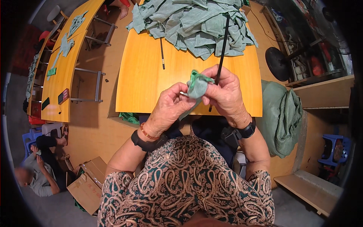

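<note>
Above the near part of the yellow table [143, 75], both my hands pinch a small grey-green cloth [197, 90] with a brighter green part along its top. My left hand [166, 108] is closed on its left side, thumb and fingers together. My right hand [227, 94] is closed on the cloth's right side. A long thin black rod [224, 41] runs past the right fingers, its upper end over the fabric heap; whether the fingers grip it, I cannot tell. At the far side lies the heap of grey-green fabric pieces [196, 22]. A shorter black stick [162, 55] pokes out from under it.
Left stands another yellow table [81, 41] with cloth strips. A seated person [43, 170] is at the lower left, near a cardboard box [89, 185]. To the right are a large green fabric bundle [280, 117], a black fan [277, 63] and shelves [321, 90].
</note>
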`<action>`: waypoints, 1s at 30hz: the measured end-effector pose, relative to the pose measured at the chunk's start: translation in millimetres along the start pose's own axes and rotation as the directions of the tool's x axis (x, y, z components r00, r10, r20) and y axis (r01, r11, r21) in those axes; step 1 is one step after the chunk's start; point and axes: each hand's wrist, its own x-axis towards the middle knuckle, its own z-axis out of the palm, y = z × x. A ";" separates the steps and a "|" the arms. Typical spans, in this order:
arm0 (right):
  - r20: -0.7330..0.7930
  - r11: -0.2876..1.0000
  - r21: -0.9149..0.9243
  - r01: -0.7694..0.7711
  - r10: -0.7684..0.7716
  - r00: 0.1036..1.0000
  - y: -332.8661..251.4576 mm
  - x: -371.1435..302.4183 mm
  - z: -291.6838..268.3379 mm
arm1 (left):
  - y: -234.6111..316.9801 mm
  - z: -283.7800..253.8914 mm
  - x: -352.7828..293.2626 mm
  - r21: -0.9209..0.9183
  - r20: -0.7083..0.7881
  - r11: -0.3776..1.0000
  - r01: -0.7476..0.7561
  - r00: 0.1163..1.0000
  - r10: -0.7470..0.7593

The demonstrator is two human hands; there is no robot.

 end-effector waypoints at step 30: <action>0.405 0.840 -0.439 0.318 -0.131 0.905 12.4 -51.7 -3.3 | 6.3 0.6 -7.5 0.567 -0.111 0.729 -0.382 0.842 0.528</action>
